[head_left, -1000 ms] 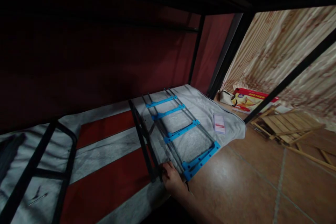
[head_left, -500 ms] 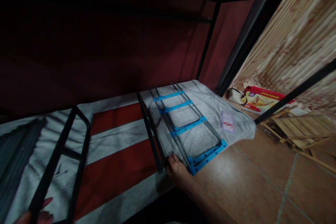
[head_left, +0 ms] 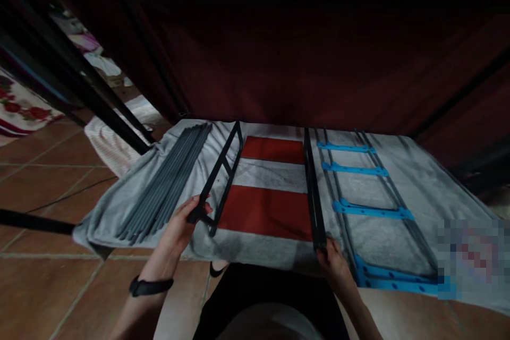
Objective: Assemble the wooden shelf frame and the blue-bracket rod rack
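Observation:
My left hand (head_left: 186, 220) is closed round the near end of a black metal frame (head_left: 228, 168) with crossbars, which stands on its edge. At the near end of a second black frame (head_left: 314, 191), my right hand (head_left: 331, 258) has its fingers wrapped on the bar. Between the two frames lie two red panels, a smaller one (head_left: 273, 150) at the back and a larger one (head_left: 266, 211) nearer me. Right of my right hand is a grey-tube rack with blue connector bars (head_left: 372, 211). Grey tubes (head_left: 169, 180) lie side by side left of my left hand.
Everything rests on a grey cloth (head_left: 274, 175) over a low surface. A dark red curtain (head_left: 303, 74) hangs behind it. Black posts (head_left: 91, 79) rise at the left, above a tiled floor (head_left: 43, 186) and a striped cloth (head_left: 119, 135).
My view has swung left, bringing the grey tubes and left posts fully into sight. Both hands remain at the near ends of the black frames; the floor items at right have left the view.

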Demonstrator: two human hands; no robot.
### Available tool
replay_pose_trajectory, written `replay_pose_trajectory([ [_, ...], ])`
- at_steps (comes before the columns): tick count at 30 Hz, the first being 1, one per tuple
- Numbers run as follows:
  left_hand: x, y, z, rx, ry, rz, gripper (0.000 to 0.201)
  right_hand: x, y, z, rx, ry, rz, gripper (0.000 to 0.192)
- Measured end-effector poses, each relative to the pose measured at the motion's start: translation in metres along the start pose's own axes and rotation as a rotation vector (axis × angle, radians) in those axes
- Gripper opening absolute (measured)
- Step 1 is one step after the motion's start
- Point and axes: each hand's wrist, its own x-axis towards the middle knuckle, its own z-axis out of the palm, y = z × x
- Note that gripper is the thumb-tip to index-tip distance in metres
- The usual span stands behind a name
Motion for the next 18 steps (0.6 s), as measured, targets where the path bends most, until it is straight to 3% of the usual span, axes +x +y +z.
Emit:
replay_pose_trajectory([
  [8, 0.017, -0.023, -0.015, -0.119, 0.018, -0.011, 0.044, -0.009, -0.014, -0.015, -0.003, -0.009, 0.053, 0.043],
  [13, 0.03, -0.055, -0.034, 0.145, 0.095, 0.055, 0.036, -0.031, -0.024, -0.021, 0.093, 0.083, 0.168, 0.039],
  [18, 0.029, -0.077, -0.05, 0.522, 0.022, 0.112, 0.027, -0.05, -0.054, -0.006, 0.321, -0.09, 0.108, 0.028],
])
